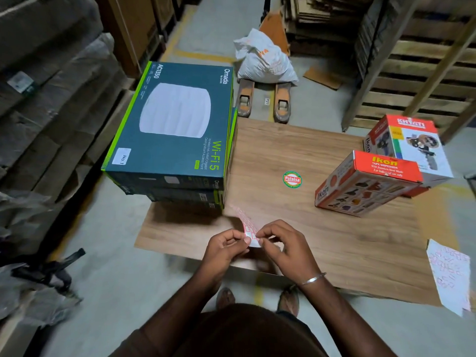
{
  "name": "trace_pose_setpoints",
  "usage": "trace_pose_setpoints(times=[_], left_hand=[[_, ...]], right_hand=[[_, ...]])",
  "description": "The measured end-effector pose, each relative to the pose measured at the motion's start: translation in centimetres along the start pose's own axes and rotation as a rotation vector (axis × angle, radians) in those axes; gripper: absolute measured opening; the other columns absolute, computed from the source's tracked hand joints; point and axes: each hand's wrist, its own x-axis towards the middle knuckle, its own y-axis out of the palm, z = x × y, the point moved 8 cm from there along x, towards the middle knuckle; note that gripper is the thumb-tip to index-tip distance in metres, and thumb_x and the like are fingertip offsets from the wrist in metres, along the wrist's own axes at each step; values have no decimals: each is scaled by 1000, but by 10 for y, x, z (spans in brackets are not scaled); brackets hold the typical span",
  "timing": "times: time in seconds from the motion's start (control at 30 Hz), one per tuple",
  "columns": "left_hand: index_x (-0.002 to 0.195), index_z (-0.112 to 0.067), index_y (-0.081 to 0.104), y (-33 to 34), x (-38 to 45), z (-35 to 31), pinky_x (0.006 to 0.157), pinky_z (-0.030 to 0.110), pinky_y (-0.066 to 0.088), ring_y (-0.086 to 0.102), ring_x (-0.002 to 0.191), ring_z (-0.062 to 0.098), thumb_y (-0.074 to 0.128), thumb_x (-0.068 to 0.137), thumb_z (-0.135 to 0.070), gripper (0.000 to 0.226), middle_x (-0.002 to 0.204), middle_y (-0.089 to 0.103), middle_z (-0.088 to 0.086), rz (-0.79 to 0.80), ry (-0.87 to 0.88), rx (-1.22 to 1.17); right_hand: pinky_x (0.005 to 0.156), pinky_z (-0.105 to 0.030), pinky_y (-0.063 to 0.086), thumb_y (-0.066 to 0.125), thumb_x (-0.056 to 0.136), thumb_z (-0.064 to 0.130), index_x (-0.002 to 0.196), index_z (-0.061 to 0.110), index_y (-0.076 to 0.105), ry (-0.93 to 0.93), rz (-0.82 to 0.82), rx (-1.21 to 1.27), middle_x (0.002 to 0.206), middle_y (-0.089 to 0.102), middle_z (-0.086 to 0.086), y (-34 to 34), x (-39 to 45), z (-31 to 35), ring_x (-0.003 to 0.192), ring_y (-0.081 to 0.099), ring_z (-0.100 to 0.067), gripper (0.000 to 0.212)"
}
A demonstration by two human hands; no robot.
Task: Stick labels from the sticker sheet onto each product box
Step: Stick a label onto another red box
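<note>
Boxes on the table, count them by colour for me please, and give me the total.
Teal and green Wi-Fi boxes: 3, in one stack; only the top one shows a white label.
Red and orange tape dispenser boxes: 2, the Ikon box in front and another behind it.
Total: 5

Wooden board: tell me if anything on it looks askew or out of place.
The Ikon tape dispenser box sits tilted, leaning against the box behind it. A loose paper sheet overhangs the wooden board at its right edge. The stacked Omada boxes also jut past its left edge.
</note>
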Motion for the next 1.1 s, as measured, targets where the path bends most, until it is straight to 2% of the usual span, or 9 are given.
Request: trace_pose_setpoints(times=[0.1, 0.3, 0.47, 0.53, 0.63, 0.77, 0.9, 1.1], left_hand=[[91, -5, 71, 3, 0, -1, 83, 23, 55, 70, 82, 12, 67, 97, -3, 7, 88, 75, 9, 19, 2, -23], [89, -7, 71, 4, -2, -2, 87, 27, 54, 70, 83, 14, 67, 96, -3, 9, 88, 75, 10, 37, 2, -50], [86, -11, 77, 7, -7, -8, 84, 27, 56, 71, 82, 19, 74, 89, -11, 5, 91, 76, 17, 58, 24, -60], [87, -8, 77, 8, -9, -10, 82, 26, 56, 72, 81, 20, 73, 89, -9, 4, 91, 76, 18, 59, 34, -52], [86, -9, 78, 8, -10, -12, 86, 31, 56, 73, 84, 22, 77, 84, -14, 5, 93, 77, 20, 46, 46, -36], [89, -8, 78, 7, -11, -12, 96, 41, 54, 73, 90, 26, 79, 83, -16, 10, 98, 77, 24, 39, 62, -1], [91, -7, 79, 5, -12, -12, 97, 42, 55, 74, 93, 28, 76, 89, -8, 3, 99, 78, 23, 36, 84, 51], [102, 2, 75, 3, -12, -9, 98, 44, 55, 73, 97, 31, 74, 94, -7, 12, 104, 77, 23, 34, 90, 133]], right_hand=[[80, -33, 56, 73, 90, 3, 99, 21, 75, -4, -1, -9, 99, 66, 9, 0, -1, 1, 95, 68, -12, 20], [81, -27, 54, 75, 90, 6, 103, 20, 75, -9, 3, 0, 101, 66, 9, -3, -3, 4, 96, 68, -11, 19], [79, -37, 54, 74, 91, 27, 104, 26, 72, -49, 32, -92, 101, 63, 13, 1, -3, 10, 94, 65, -8, 13], [77, -39, 54, 71, 92, 31, 103, 27, 71, -68, 37, -146, 100, 62, 15, 2, -3, 13, 92, 64, -8, 12], [73, -40, 53, 67, 92, 35, 100, 29, 69, -87, 47, -230, 97, 60, 14, 2, -2, 17, 88, 62, -9, 10], [70, -39, 53, 69, 93, 33, 96, 30, 70, -93, 55, -258, 97, 61, 15, 1, -3, 21, 87, 62, -7, 4], [68, -39, 52, 69, 95, 31, 95, 31, 72, -89, 65, -229, 96, 62, 15, 1, -6, 22, 85, 62, -6, 2], [67, -41, 51, 63, 96, 27, 95, 27, 71, -74, 62, -199, 94, 61, 13, 1, -9, 20, 82, 61, -9, 8]])
